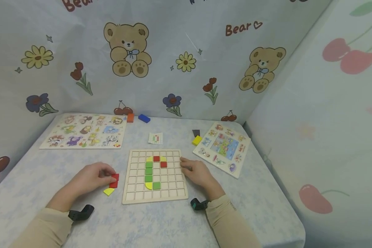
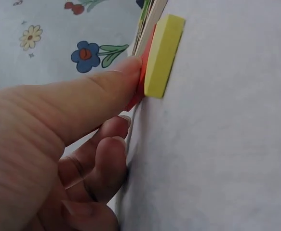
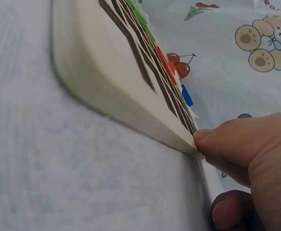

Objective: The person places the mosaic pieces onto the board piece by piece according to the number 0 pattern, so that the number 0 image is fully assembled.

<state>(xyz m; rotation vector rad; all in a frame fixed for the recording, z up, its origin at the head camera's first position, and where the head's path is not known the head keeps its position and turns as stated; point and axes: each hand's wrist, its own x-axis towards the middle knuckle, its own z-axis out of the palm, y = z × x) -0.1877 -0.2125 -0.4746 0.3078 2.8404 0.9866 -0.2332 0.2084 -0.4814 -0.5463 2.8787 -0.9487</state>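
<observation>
Red block (image 1: 114,180) in left hand (image 1: 91,178); wall cloth (image 1: 186,51) reads "Bear".

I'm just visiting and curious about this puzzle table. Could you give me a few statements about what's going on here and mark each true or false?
1. The left hand touches a red piece beside the grid board. True.
2. The right hand is lifted high above the table. False: it rests at the board's right edge.
3. A yellow piece lies on the table near the red one. True.
4. The grid board is completely filled. False: most squares are empty.
5. A blue block lies near the back wall. True.
</observation>
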